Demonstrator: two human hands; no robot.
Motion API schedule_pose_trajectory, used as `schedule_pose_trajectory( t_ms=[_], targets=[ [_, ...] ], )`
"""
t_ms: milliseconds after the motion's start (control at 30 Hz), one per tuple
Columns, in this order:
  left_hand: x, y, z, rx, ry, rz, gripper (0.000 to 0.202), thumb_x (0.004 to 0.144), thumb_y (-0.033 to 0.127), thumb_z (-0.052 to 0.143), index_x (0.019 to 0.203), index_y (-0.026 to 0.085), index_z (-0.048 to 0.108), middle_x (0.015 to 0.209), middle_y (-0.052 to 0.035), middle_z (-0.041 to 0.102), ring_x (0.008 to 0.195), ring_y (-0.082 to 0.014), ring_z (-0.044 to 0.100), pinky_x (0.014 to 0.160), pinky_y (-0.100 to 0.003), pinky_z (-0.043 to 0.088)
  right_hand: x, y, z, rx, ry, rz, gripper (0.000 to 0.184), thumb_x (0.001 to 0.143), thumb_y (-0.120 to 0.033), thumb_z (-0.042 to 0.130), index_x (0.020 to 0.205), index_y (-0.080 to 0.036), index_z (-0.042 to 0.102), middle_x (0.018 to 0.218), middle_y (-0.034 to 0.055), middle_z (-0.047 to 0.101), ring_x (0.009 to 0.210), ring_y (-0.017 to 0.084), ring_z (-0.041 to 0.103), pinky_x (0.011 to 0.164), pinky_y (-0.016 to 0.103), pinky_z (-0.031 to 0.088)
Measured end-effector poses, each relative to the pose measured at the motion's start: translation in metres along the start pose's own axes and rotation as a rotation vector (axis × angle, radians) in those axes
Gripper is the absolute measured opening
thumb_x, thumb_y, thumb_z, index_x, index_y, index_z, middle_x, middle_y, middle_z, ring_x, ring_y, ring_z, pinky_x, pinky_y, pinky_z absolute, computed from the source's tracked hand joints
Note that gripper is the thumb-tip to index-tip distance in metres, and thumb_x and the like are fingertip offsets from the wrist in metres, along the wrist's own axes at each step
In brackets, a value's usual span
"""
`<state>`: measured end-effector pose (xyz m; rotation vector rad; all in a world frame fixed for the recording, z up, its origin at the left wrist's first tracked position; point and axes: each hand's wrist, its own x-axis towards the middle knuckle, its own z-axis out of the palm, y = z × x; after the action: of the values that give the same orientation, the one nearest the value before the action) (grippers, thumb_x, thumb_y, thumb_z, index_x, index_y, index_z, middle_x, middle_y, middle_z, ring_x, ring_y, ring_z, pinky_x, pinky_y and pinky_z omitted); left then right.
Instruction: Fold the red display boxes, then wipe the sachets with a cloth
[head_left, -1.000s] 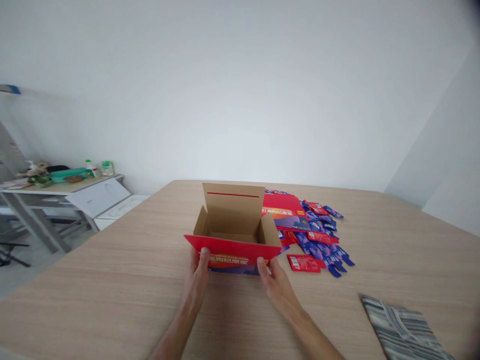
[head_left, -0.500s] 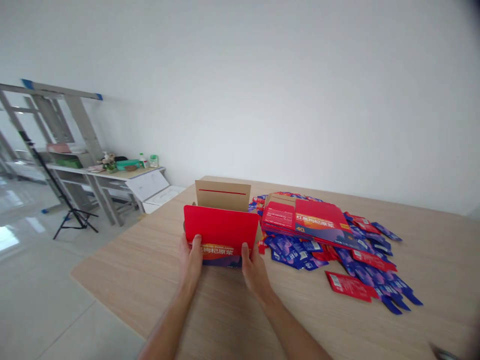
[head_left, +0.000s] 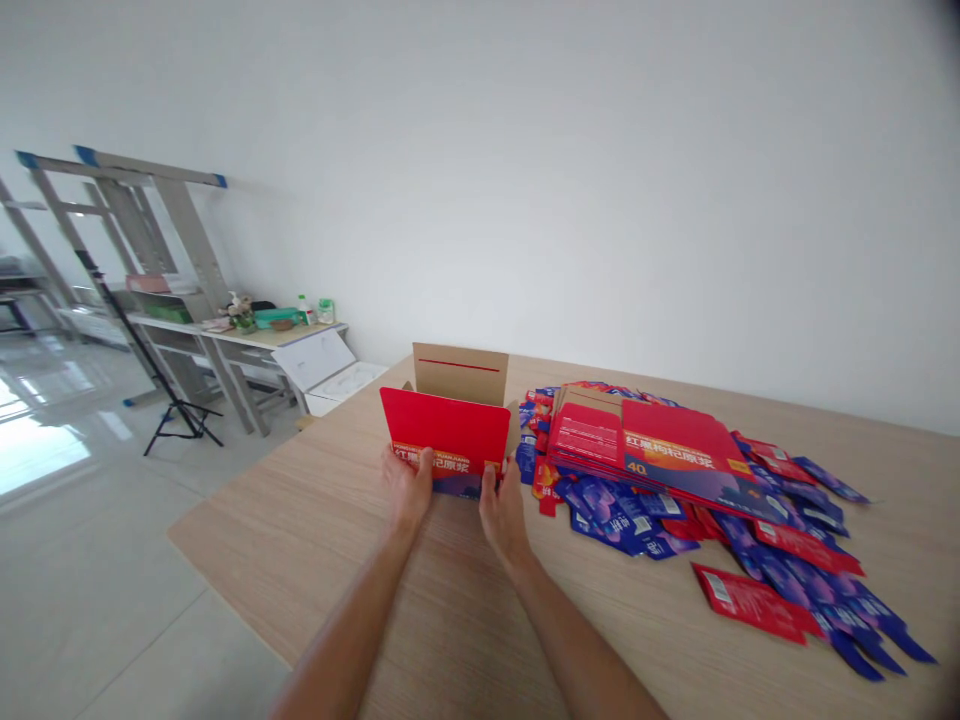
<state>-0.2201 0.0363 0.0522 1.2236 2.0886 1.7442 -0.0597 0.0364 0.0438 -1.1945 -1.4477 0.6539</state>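
Note:
A small red carton [head_left: 447, 437] with brown cardboard inside stands on the wooden table [head_left: 480, 620], its back flap upright with a red line across it. My left hand [head_left: 407, 487] grips the carton's lower left front, fingers curled on the red panel. My right hand [head_left: 502, 505] holds the lower right front corner. To the right lies a stack of flat red cartons [head_left: 645, 448] on a heap of blue and red sachets [head_left: 757, 555].
The table's left edge drops to a glossy tiled floor. Far left stand a metal ladder [head_left: 135, 225], a tripod [head_left: 169, 400] and a side desk [head_left: 255, 340] with bottles and clutter. A white wall lies behind.
The view has swung left and lifted. The carton has moved farther from me and toward the table's left side, both hands still on its front; the striped cloth has left the view.

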Motion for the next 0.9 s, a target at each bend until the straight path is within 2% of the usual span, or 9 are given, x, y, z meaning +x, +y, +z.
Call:
schedule_pose_trajectory(
  t_ms=[133, 233, 333, 567, 900],
  targets=[
    [-0.002, -0.005, 0.021, 0.096, -0.03, 0.088, 0.089, 0.084, 0.049, 0.057, 0.149, 0.005, 0.014, 0.154, -0.0287, 0.021, 0.146, -0.0362, 0.017, 0.116, -0.052, 0.022, 0.014, 0.016, 0.015, -0.04, 0.063, -0.026, 0.053, 0.095, -0.045, 0.036, 0.135, -0.011, 0.037, 0.133, 0.0212, 0.048, 0.126, 0.031, 0.045, 0.106, 0.049, 0.035],
    [0.002, -0.014, 0.037, 0.137, -0.076, 0.161, 0.1, 0.083, 0.052, 0.059, 0.152, 0.008, 0.001, 0.159, -0.0281, 0.006, 0.148, -0.0349, 0.004, 0.118, -0.052, 0.017, 0.024, 0.026, 0.023, -0.06, 0.068, -0.069, 0.05, 0.094, -0.042, 0.037, 0.135, -0.013, 0.039, 0.132, 0.0195, 0.05, 0.128, 0.032, 0.044, 0.106, 0.051, 0.034],
    [0.013, -0.023, 0.049, 0.135, -0.085, 0.181, 0.104, 0.081, 0.053, 0.062, 0.153, 0.012, -0.002, 0.159, -0.0261, 0.005, 0.149, -0.0336, 0.002, 0.118, -0.053, 0.016, 0.035, 0.034, 0.032, -0.087, 0.064, -0.1, 0.05, 0.093, -0.04, 0.037, 0.136, -0.014, 0.041, 0.134, 0.0183, 0.049, 0.13, 0.032, 0.042, 0.106, 0.051, 0.034],
    [0.043, -0.032, 0.077, 0.161, -0.122, 0.152, 0.102, 0.081, 0.052, 0.062, 0.154, 0.016, 0.0, 0.16, -0.0245, 0.001, 0.149, -0.0344, 0.004, 0.117, -0.051, 0.018, 0.071, 0.057, 0.056, -0.173, 0.091, -0.079, 0.057, 0.09, -0.033, 0.037, 0.141, -0.007, 0.035, 0.134, 0.0233, 0.045, 0.127, 0.036, 0.04, 0.106, 0.056, 0.031],
    [0.091, -0.044, 0.125, 0.163, -0.137, 0.18, 0.102, 0.081, 0.05, 0.062, 0.154, 0.015, 0.001, 0.16, -0.024, -0.001, 0.148, -0.0347, 0.0, 0.117, -0.051, 0.019, 0.131, 0.088, 0.08, -0.179, 0.035, -0.072, 0.059, 0.09, -0.031, 0.036, 0.142, -0.003, 0.032, 0.141, 0.0253, 0.042, 0.134, 0.035, 0.035, 0.108, 0.055, 0.029]
  ],
)
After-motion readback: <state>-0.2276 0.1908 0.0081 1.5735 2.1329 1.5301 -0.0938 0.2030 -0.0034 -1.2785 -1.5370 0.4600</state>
